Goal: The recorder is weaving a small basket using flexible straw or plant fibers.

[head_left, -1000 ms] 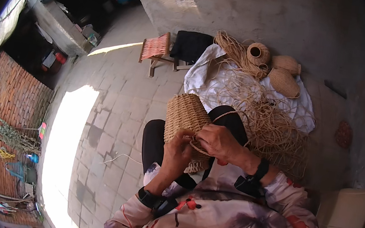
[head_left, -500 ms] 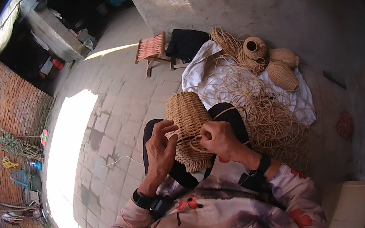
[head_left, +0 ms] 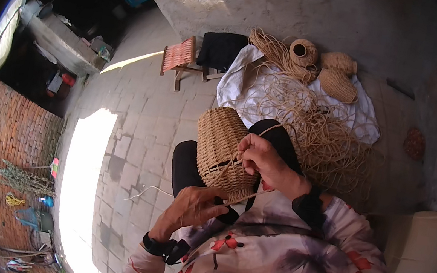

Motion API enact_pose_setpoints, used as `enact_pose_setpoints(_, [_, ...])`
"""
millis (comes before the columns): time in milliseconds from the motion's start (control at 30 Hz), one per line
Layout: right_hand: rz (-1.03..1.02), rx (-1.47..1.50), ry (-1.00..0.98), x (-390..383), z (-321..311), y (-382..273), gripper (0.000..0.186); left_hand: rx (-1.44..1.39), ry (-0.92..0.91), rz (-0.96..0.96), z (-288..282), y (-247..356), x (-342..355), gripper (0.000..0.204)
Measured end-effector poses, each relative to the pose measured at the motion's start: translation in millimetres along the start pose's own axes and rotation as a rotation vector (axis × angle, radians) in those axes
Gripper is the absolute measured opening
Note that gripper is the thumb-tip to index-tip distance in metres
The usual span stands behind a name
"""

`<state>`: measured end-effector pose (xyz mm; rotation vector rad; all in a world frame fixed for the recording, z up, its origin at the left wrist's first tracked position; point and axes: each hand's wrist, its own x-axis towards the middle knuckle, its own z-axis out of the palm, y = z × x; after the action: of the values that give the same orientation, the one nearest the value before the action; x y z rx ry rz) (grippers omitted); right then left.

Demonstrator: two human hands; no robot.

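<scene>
A woven straw-coloured basket [head_left: 221, 137] lies across my dark-clad knees, with a narrow dark strip or gap across its lower part. My right hand [head_left: 260, 158] pinches cord at the basket's right side. My left hand [head_left: 189, 210] is below the basket's lower end, fingers curled on a thin cord [head_left: 249, 196] that stretches rightward; its fingertips are partly hard to make out. Beyond my knees, a tangle of loose cord [head_left: 327, 151] spreads over a white cloth [head_left: 237, 78].
Three woven pots [head_left: 335, 85] and a cord bundle sit by the grey wall [head_left: 365, 29]. A folding stool [head_left: 179, 54] stands beside a black cloth [head_left: 222, 48]. Sunlight crosses the paving at left, beside a brick wall [head_left: 21, 127] with hung items.
My left hand has moved down and left from the basket's face to below its lower end. My right hand has shifted slightly upward.
</scene>
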<state>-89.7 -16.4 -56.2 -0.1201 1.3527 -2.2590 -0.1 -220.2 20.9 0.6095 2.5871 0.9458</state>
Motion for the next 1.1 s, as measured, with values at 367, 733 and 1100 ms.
enact_pose_setpoints(367, [-0.573, -0.977, 0.241, -1.8, -10.2, 8.3, 0.008, -0.185, 0.757, -0.365, -106.0, -45.1, -49.1, 0.049])
enact_pose_setpoints(733, [-0.274, -0.201, 0.064, -25.9, -30.8, -44.4, 0.006, -0.117, 0.481, 0.020, -2.8, 37.5, 81.6, 0.026])
enact_pose_setpoints(1100, [-0.342, -0.333, 0.110, -20.3, -30.2, -14.9, 0.011, -0.224, 0.401, -0.112, 5.6, 18.3, 72.7, 0.026])
